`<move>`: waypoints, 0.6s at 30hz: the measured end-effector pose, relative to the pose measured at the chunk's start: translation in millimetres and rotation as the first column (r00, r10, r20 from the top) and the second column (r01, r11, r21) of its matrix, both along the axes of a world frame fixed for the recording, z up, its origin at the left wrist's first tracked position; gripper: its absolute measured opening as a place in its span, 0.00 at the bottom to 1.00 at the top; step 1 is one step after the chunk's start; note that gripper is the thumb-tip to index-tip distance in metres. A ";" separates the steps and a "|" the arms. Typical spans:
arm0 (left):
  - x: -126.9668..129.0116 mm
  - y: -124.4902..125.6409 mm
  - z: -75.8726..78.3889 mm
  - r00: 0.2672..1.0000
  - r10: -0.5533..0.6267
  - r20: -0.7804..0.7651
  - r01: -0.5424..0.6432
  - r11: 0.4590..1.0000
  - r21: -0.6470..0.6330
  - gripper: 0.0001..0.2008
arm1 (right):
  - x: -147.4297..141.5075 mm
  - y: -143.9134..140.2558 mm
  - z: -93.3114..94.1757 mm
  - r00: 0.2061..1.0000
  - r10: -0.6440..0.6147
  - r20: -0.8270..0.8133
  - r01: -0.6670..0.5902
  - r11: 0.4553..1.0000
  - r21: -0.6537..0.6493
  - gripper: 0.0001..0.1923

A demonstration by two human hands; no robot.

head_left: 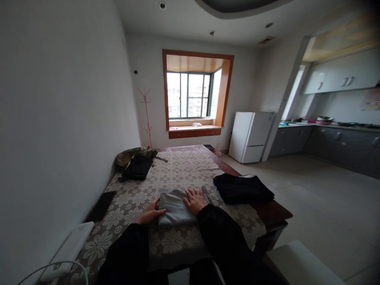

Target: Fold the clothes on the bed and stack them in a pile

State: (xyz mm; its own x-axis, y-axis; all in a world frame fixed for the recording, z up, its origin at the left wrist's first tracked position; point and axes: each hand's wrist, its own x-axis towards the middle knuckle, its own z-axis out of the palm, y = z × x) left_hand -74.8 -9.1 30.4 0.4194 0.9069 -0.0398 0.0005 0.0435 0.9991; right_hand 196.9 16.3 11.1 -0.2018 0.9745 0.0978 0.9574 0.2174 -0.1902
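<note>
A folded grey garment (174, 208) lies on the table (273, 213), which is covered by a flower-patterned cloth (181, 168). My left hand (151, 213) rests at the garment's left edge, thumb on the fabric. My right hand (195, 200) lies flat on top of its right part with fingers spread. Both arms are in black sleeves. Neither hand grips anything.
A stack of folded black clothes (242, 189) sits at the table's right edge. A black bag (138, 166) and an olive bundle (133, 153) lie at the far left. A dark flat object (101, 206) and a white power bank (69, 251) with cable lie near left. A white fridge (251, 136) stands beyond.
</note>
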 end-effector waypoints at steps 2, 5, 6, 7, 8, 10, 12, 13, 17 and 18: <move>-0.2 0.6 -0.9 1.000 -0.005 -0.004 0.005 1.000 -0.003 0.38 | 0.0 -0.3 0.2 1.000 0.003 -0.002 -0.003 1.000 0.002 0.33; -0.9 1.2 -2.9 1.000 -0.017 -0.007 0.017 1.000 -0.013 0.39 | -0.1 -0.9 0.8 1.000 0.009 -0.009 -0.009 1.000 0.003 0.33; -1.1 1.3 -3.4 1.000 -0.017 -0.008 0.017 1.000 -0.013 0.39 | -0.1 -1.1 1.1 1.000 0.008 -0.009 -0.008 1.000 0.003 0.33; -1.3 1.4 -3.7 1.000 -0.016 -0.006 0.016 1.000 -0.011 0.39 | -0.1 -1.2 1.3 1.000 0.007 -0.009 -0.007 1.000 0.002 0.33; -1.4 1.4 -3.7 1.000 -0.015 -0.003 0.015 1.000 -0.010 0.39 | -0.1 -1.3 1.5 1.000 0.005 -0.009 -0.005 1.000 0.002 0.33; -1.3 1.4 -3.1 1.000 -0.022 0.000 0.022 1.000 -0.013 0.38 | 0.0 -1.3 1.7 1.000 0.005 -0.008 -0.005 1.000 0.002 0.33; -1.0 1.3 -2.0 1.000 -0.023 -0.011 0.023 1.000 -0.013 0.36 | 0.2 -1.0 1.4 1.000 0.007 -0.009 -0.007 1.000 0.000 0.33; -0.8 1.2 -1.4 1.000 -0.020 -0.022 0.019 1.000 -0.008 0.34 | 0.3 -0.8 1.1 1.000 0.008 -0.010 -0.008 1.000 -0.001 0.33; 0.3 0.1 -0.9 1.000 -0.014 -0.021 0.014 1.000 0.015 0.32 | 0.5 0.3 -0.8 1.000 0.011 -0.014 -0.011 1.000 0.002 0.34; 0.5 -0.4 -1.3 1.000 -0.018 -0.016 0.018 1.000 0.013 0.32 | 0.5 0.6 -1.3 1.000 0.010 -0.013 -0.010 1.000 0.003 0.34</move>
